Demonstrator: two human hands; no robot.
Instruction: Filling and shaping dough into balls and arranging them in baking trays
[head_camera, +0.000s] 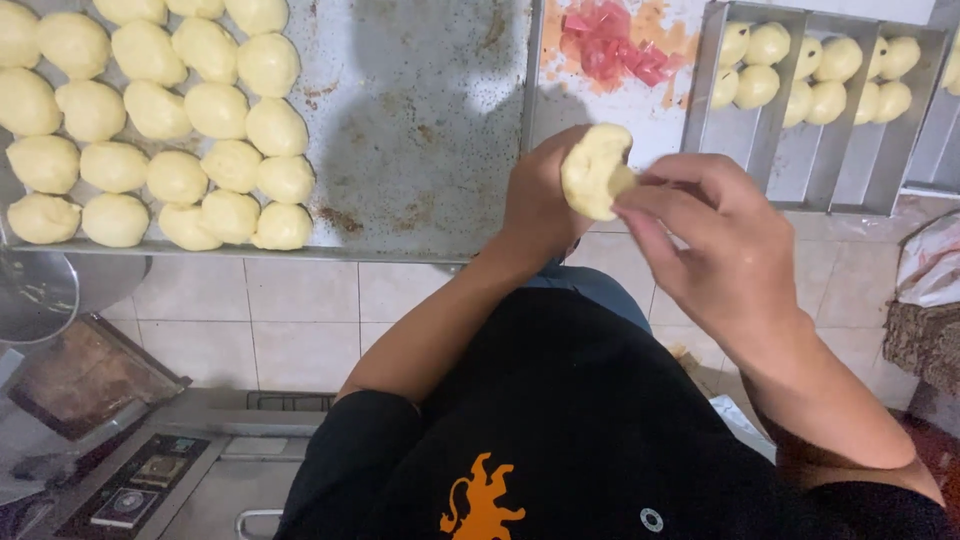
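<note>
Over on the left, a big worn metal tray holds rows of pale dough balls crowding its left half; the right half is bare, scratched metal. Below it, off the edge, a round metal bowl and a kitchen scale sit low by the tiled floor.

Moving to the middle, the person's left hand is cupped behind a dough piece, gripping it from the back. The dough piece is held up in the air between both hands, above the seam where the tray meets a white board, its open, dimpled face turned toward the right hand. That hand comes in from the right, fingertips pinching the lower right edge of the dough. Both hands touch it; neither is nearer.

Up on the board lies a little heap of pink cubes. Further right, long narrow loaf tins stand side by side, with small dough balls filling only their far ends.
</note>
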